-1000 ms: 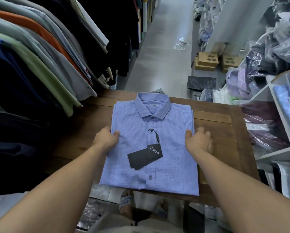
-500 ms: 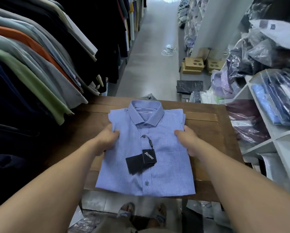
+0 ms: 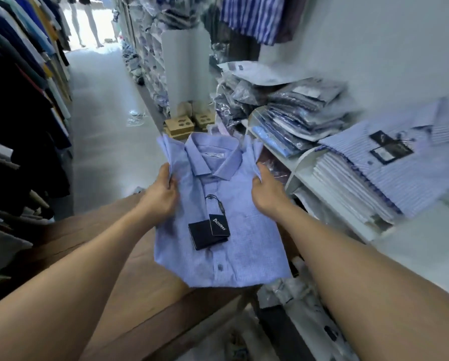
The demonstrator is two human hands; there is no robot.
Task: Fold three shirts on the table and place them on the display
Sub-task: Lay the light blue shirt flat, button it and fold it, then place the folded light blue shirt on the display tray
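Shirt [image 3: 226, 222], folded, is hanging in the air over the right end of the tabletop [image 3: 129, 269], collar pointing away from the person, tag [image 3: 210, 230] lying on its front.

Left to right:
- Rack clothes [image 3: 17, 126] are hanging at far left, well apart.
- Left grip [image 3: 160, 194] is clenching the shirt's left edge just below the shoulder, fingers going under and out of view.
- Right grip [image 3: 266, 196] is doing the same on the right edge. Both are grasping the shirt.
- Shelf [image 3: 304, 165] is sitting just beside the right grip.
- Striped stack [image 3: 390, 162] is lying further right, on the display.

Key relation: the drop spot is lying right of and beyond the shirt, so the right grip is nearer and is likely leading. The shirt's long axis is running straight away from the person, while the top striped shirt is lying collar to upper right, so I'm expecting a clockwise turn. Risk: the unsupported lower half is sagging.
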